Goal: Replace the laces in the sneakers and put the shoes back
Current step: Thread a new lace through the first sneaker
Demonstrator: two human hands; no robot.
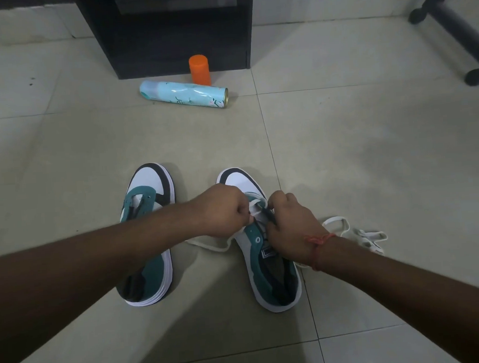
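Glossy tile floor [342, 135], cloth lace [344, 225]

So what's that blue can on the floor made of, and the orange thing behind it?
The blue can looks like shiny metal: light glints along it and its end has a brassy rim. The orange container looks like matte plastic, evenly coloured with no glints, though that's a guess.
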